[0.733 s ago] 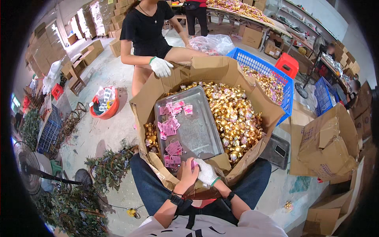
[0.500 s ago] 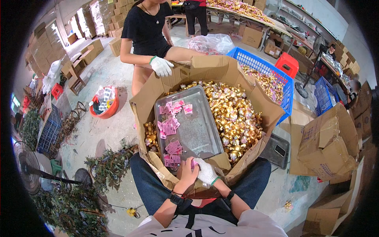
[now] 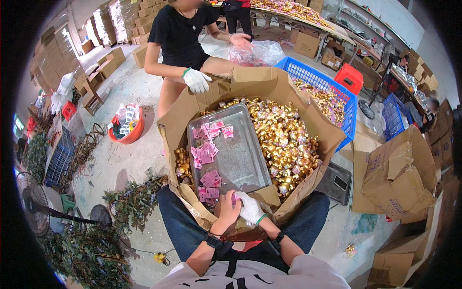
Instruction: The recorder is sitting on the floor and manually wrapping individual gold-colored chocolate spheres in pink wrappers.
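Observation:
My bare left hand [image 3: 228,209] and my gloved right hand [image 3: 251,210] are close together above the near edge of a big cardboard box [image 3: 260,77]. Between their fingertips shows a bit of a small pink tag [image 3: 235,196], mostly hidden by the fingers. Both hands have curled fingers; what else the right one grips is out of sight. Just beyond them a grey metal tray [image 3: 240,161] rests tilted in the box. Several pink printed tags [image 3: 211,178] lie along its left side. Shiny gold ornaments [image 3: 284,139] heap up to the right of the tray.
Across the box sits a person [image 3: 180,38] with a gloved hand on its rim. A blue crate [image 3: 353,113] of similar ornaments stands behind it at the right. A phone [image 3: 340,182] lies on a dark flat device. A red basin [image 3: 130,137] and leafy garlands [image 3: 137,202] are on the left.
The person opposite has raised the bare hand and stretched it out to the right, palm showing. My hands stay at nearly the same place, with only slight finger movement.

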A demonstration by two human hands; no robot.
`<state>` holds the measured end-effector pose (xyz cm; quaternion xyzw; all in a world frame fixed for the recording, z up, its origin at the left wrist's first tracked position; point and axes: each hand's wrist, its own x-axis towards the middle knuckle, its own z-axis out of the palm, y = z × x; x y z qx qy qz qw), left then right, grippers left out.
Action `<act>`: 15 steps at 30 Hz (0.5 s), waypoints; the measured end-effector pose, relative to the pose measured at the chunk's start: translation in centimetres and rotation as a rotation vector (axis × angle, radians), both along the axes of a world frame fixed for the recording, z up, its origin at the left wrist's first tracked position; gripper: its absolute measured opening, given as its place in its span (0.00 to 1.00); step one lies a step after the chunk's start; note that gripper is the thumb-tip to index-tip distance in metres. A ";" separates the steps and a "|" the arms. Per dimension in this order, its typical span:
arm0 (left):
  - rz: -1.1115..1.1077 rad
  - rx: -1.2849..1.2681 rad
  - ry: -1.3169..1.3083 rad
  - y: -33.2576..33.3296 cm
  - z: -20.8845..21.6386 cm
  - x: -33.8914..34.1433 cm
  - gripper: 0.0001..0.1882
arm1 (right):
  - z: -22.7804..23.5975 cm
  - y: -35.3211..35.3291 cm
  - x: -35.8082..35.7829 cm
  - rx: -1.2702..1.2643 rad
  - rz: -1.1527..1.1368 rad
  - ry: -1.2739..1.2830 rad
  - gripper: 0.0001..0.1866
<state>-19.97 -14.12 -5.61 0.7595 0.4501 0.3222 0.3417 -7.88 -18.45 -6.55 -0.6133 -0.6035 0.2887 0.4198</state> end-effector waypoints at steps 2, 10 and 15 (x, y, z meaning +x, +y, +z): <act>0.010 -0.045 0.061 -0.1 0.4 0.0 0.19 | 0.1 -0.1 0.0 -0.001 -0.015 -0.016 0.20; 0.007 -0.068 0.035 -0.2 0.8 0.1 0.19 | 0.0 -0.1 -0.1 -0.059 -0.033 -0.018 0.19; 0.009 -0.041 0.026 0.0 0.0 0.0 0.19 | 0.3 -0.1 -0.2 -0.018 -0.030 -0.005 0.19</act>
